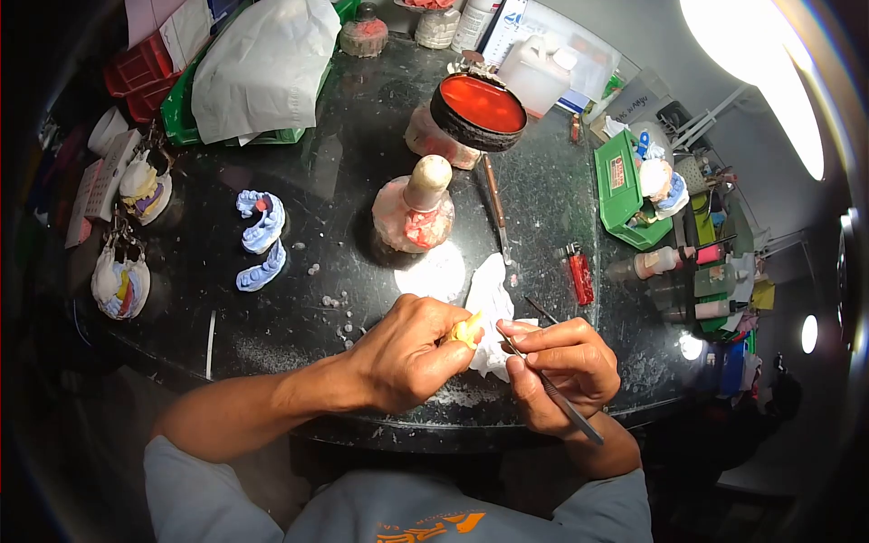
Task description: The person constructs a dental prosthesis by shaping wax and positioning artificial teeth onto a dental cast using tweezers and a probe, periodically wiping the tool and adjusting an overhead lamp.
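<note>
My left hand [409,351] is closed around a small yellow piece [466,331], perhaps a dental model part; the fingers cover most of it. In my right hand [572,366] a slim metal carving tool [563,404] is pinched like a pen, its thin end pointing up and left, close to the yellow piece. Beneath and behind both hands lies a crumpled white tissue [490,294]. A red lighter [579,274] rests beyond my right hand. Farther off stands an alcohol burner [414,213] with a capped top, and a wooden-handled wax knife [495,201] lies beside it.
A round tin of red wax [479,104] stands at the back. Blue dental casts [262,233] lie left of centre, with mounted models [122,282] farther left. Green bins [626,192] sit at right and back left. Wax crumbs dot the dark table [353,430] near its front edge.
</note>
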Demonstrator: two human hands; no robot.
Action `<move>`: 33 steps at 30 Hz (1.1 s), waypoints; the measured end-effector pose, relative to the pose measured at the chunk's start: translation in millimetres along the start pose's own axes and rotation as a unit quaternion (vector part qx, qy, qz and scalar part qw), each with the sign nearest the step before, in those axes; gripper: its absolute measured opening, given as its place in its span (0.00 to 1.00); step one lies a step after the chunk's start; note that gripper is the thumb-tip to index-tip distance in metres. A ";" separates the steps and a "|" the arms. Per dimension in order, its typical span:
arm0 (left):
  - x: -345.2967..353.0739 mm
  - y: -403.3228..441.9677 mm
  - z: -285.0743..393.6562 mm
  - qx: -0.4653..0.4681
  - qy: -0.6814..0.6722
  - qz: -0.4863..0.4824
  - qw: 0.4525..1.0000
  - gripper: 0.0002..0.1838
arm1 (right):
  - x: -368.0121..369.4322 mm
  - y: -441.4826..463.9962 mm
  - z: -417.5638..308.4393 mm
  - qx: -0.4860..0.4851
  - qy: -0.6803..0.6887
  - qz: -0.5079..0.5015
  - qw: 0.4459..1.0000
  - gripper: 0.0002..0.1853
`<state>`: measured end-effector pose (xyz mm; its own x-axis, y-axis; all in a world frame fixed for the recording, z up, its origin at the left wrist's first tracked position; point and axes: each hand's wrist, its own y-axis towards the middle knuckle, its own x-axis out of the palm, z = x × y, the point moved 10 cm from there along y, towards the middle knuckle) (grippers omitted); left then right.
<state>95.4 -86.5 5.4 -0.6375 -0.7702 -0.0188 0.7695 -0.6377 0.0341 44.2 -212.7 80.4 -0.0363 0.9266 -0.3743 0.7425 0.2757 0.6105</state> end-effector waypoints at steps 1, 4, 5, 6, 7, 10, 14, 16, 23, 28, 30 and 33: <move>1.3 0.0 0.2 -0.002 -0.006 -0.009 1.000 0.17 | 0.2 -0.5 1.4 0.009 0.009 -0.001 1.000 0.10; 3.9 -0.3 -0.7 -0.017 -0.021 -0.024 0.999 0.17 | 0.5 -1.6 3.9 0.020 0.043 0.004 0.999 0.10; 5.9 -0.3 -2.4 -0.023 -0.031 -0.031 0.999 0.17 | 0.3 -2.0 3.8 0.014 0.053 0.004 0.998 0.11; 7.8 -0.5 -4.6 -0.028 -0.040 -0.037 0.998 0.17 | 0.3 -2.4 4.4 0.007 0.064 0.005 0.998 0.12; 9.3 -0.9 -6.3 -0.034 -0.050 -0.043 0.997 0.17 | 0.5 -2.8 4.1 0.001 0.075 0.005 0.997 0.13; 10.8 0.3 -0.4 -0.025 -0.065 -0.072 0.995 0.17 | 4.8 -7.5 2.4 0.006 0.073 -0.012 0.997 0.10; 14.1 -0.9 -2.2 -0.025 -0.087 -0.100 0.991 0.17 | 2.4 -8.8 -1.5 -0.026 0.084 0.006 0.996 0.12; 14.4 -0.9 2.1 -0.017 -0.094 -0.102 0.990 0.16 | 2.5 -9.6 -3.7 -0.027 0.071 0.007 0.997 0.12; 17.8 -4.1 -1.0 -0.049 -0.142 -0.117 0.982 0.10 | 3.7 -7.7 -9.1 -0.049 0.040 0.010 0.998 0.11; 14.4 -0.5 1.8 -0.013 -0.089 -0.094 0.992 0.16 | 4.8 -6.7 -7.3 -0.044 0.039 -0.008 0.998 0.08; 14.6 -0.4 -1.5 -0.018 -0.083 -0.087 0.993 0.16 | 4.3 -5.2 -6.8 -0.041 0.044 -0.003 0.998 0.08; 13.0 -0.5 -1.0 -0.024 -0.067 -0.074 0.995 0.16 | 2.9 -3.5 -5.6 -0.038 0.051 0.004 0.998 0.08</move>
<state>86.8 -96.2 4.1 -0.7414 -0.6613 0.1141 0.6651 -0.7468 -0.0063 37.7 -209.5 81.1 -0.1013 0.9493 -0.2975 0.6906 0.2824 0.6659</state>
